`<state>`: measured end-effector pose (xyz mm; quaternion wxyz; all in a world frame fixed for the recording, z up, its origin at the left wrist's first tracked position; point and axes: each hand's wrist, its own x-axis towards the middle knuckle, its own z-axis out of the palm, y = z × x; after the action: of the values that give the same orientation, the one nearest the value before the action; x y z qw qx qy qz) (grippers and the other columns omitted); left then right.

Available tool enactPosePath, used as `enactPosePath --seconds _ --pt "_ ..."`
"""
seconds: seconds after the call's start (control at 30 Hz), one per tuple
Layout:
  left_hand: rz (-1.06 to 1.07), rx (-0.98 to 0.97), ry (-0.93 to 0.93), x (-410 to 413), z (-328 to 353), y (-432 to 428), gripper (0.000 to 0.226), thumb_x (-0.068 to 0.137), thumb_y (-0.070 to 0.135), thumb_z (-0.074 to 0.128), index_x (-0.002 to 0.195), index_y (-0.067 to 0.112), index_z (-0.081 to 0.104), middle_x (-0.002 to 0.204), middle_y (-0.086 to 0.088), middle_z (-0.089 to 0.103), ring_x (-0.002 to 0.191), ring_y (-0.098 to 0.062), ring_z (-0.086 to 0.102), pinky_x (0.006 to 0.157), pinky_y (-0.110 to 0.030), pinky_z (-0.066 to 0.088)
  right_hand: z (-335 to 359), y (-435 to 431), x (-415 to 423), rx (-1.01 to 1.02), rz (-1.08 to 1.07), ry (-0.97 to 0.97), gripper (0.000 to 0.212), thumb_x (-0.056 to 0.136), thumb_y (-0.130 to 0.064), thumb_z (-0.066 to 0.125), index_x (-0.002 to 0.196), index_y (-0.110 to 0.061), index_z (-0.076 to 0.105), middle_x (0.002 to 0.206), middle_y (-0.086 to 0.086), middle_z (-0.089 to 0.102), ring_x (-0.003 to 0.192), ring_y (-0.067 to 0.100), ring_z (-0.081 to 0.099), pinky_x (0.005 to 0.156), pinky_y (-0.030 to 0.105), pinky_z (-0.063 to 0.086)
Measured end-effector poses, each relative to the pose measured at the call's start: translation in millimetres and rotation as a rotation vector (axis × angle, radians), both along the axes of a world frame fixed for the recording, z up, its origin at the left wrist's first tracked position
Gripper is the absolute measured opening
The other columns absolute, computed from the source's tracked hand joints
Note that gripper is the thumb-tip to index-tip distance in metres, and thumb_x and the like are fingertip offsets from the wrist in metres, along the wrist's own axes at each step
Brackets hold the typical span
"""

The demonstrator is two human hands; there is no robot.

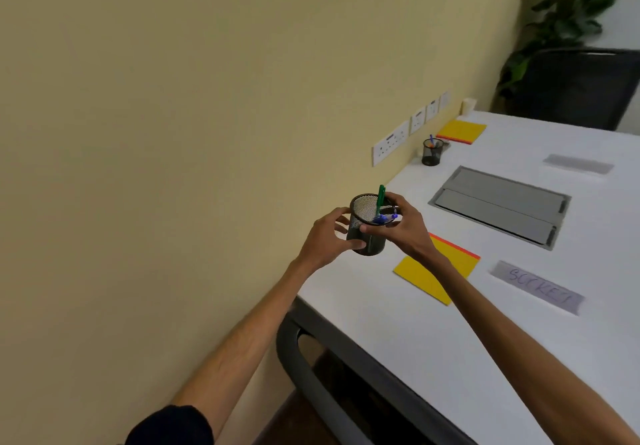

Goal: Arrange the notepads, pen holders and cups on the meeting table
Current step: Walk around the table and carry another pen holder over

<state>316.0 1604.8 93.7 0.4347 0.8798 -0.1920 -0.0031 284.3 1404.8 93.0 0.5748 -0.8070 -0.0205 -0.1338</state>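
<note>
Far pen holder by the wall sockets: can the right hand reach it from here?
Probably not yet. The right hand grips the near pen holder with the left hand, and the far pen holder stands well beyond both; nothing blocks the tabletop between.

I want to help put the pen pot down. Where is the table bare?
Bare table lies along the wall, between the held pen holder and the far pen holder. More lies on the near side of the near notepad. Crowded: the far corner, with far notepad and cup.
</note>
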Motion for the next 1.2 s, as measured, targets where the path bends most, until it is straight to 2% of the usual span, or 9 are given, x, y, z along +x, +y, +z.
enactPosePath --seconds 0.13,0.3,0.47,0.67,0.8,0.9,1.07,1.13,1.2 --pt "-0.045 -0.061 -0.005 41.1 -21.1 -12.3 0.071 0.063 0.038 0.087 0.125 0.038 0.054 0.106 0.014 0.067 0.092 0.001 0.064 0.073 -0.017 0.052 -11.9 -7.3 27.1 -0.005 -0.111 0.036 0.097 0.05 -0.066 0.085 0.132 -0.025 0.054 0.12 -0.011 0.063 0.111 0.008 0.059 0.099 0.039 0.053" --pt "-0.163 -0.113 0.027 96.8 -39.5 -17.1 0.069 0.063 0.032 0.088 0.124 0.036 0.055 0.104 0.012 0.068 0.092 -0.002 0.065 0.074 -0.021 0.054 -17.8 0.3 56.2 -0.039 -0.245 0.067 0.094 0.049 -0.053 0.088 0.131 -0.025 0.053 0.118 -0.007 0.064 0.109 0.01 0.059 0.093 0.039 0.056" --pt "-0.255 -0.154 0.079 137.6 -59.2 -16.1 0.069 0.064 0.03 0.088 0.125 0.034 0.056 0.106 0.013 0.068 0.093 0.0 0.064 0.073 -0.017 0.053 -27.4 12.0 80.8 -0.085 -0.361 0.124 0.099 0.053 -0.043 0.092 0.137 -0.018 0.049 0.126 -0.003 0.06 0.112 0.011 0.056 0.094 0.04 0.056" --pt "-0.379 -0.183 0.097 156.3 -71.0 -14.6 0.069 0.072 0.021 0.085 0.134 0.02 0.055 0.124 0.006 0.064 0.1 -0.005 0.064 0.081 -0.023 0.055 -38.4 27.4 87.9 -0.117 -0.481 0.132 0.1 0.053 -0.041 0.093 0.138 -0.017 0.047 0.128 -0.001 0.06 0.113 0.012 0.056 0.094 0.038 0.056" --pt "-0.434 -0.162 0.087 157.6 -69.3 -13.7 0.068 0.074 0.024 0.083 0.135 0.018 0.054 0.125 0.005 0.062 0.103 -0.008 0.063 0.085 -0.034 0.057 -36.5 29.6 84.5 -0.147 -0.52 0.146 0.098 0.056 -0.035 0.093 0.139 -0.014 0.047 0.13 0.002 0.059 0.115 0.016 0.055 0.096 0.041 0.055" --pt "-0.447 -0.157 0.082 155.6 -64.2 -11.4 0.068 0.074 0.023 0.084 0.135 0.015 0.054 0.127 0.001 0.062 0.103 -0.012 0.063 0.086 -0.033 0.057 -31.1 34.1 82.1 -0.164 -0.526 0.138 0.096 0.058 -0.032 0.093 0.14 -0.013 0.046 0.13 0.005 0.059 0.116 0.017 0.054 0.096 0.042 0.055" --pt "-0.43 -0.154 0.088 151.1 -64.1 -3.1 0.067 0.074 0.024 0.084 0.133 0.014 0.055 0.125 -0.001 0.064 0.102 -0.012 0.063 0.082 -0.024 0.054 -34.1 40.4 78.7 -0.162 -0.52 0.126 0.097 0.056 -0.033 0.093 0.139 -0.013 0.047 0.128 0.004 0.06 0.113 0.014 0.055 0.094 0.038 0.055" --pt "-0.422 -0.134 0.082 150.0 -69.8 1.1 0.065 0.074 0.026 0.084 0.132 0.014 0.056 0.122 0.0 0.065 0.099 -0.01 0.063 0.079 -0.019 0.053 -40.7 42.4 77.9 -0.147 -0.515 0.107 0.098 0.053 -0.034 0.094 0.137 -0.014 0.049 0.125 0.001 0.061 0.112 0.014 0.058 0.091 0.031 0.056" --pt "-0.423 -0.117 0.112 151.8 -78.4 1.5 0.063 0.075 0.029 0.083 0.131 0.015 0.057 0.122 0.001 0.065 0.098 -0.01 0.063 0.079 -0.025 0.056 -51.1 43.3 78.6 -0.159 -0.522 0.095 0.098 0.052 -0.033 0.094 0.136 -0.013 0.05 0.124 0.001 0.061 0.111 0.013 0.059 0.089 0.022 0.053"
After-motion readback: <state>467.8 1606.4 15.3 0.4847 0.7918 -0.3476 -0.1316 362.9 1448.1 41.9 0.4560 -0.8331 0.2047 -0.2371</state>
